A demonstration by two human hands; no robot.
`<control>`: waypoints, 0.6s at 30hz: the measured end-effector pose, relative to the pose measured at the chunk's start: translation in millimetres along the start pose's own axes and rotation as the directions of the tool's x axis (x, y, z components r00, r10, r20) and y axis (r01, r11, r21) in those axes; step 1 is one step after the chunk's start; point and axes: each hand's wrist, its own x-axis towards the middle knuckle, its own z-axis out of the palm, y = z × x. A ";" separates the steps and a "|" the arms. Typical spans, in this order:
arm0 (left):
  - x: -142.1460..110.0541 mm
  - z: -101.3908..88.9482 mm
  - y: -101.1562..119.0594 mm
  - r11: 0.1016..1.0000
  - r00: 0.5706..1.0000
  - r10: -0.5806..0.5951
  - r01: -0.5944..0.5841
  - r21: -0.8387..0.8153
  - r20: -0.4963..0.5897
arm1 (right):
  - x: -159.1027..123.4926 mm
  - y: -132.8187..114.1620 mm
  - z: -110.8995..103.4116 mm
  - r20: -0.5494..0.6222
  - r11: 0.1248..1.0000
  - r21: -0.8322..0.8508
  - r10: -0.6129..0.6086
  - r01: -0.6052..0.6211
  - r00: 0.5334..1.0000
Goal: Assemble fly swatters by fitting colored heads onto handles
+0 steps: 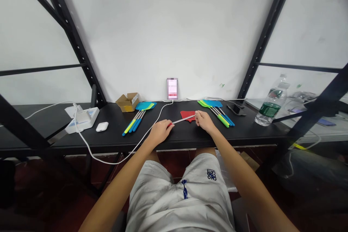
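Note:
My left hand (160, 131) is closed around the red grip of a fly swatter with a thin metal rod (179, 120). At the rod's other end, my right hand (204, 121) pinches the tip with closed fingers. The rod lies nearly level above the table, pulled straight between both hands. Behind it shows a red mesh swatter head (187, 114); whether it joins this rod is hidden at my right fingers. Blue and green fly swatters lie in a left bundle (138, 116) and a right bundle (219, 111), handles towards me.
A phone (172, 89) leans on the wall, its white cable (148, 130) crossing the black table (174, 139). Left are an open cardboard box (127, 103), earphone case (102, 127) and power strip (83, 120). A dark phone (237, 109) and plastic bottles (269, 108) stand right.

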 end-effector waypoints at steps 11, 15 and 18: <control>0.1 1.1 0.7 1.000 1.000 0.024 -0.024 0.000 0.003 | -9.1 -16.5 9.5 0.111 0.988 -0.127 -0.073 0.087 0.991; 0.2 -1.9 3.7 0.999 0.999 -0.043 0.043 0.029 0.015 | -6.8 -9.2 7.0 -0.146 0.916 -0.386 -0.181 0.112 0.973; -0.1 -2.1 4.8 0.993 0.995 -0.100 0.100 0.056 -0.009 | -8.3 -6.4 8.6 -0.078 0.855 -0.492 -0.226 0.160 0.971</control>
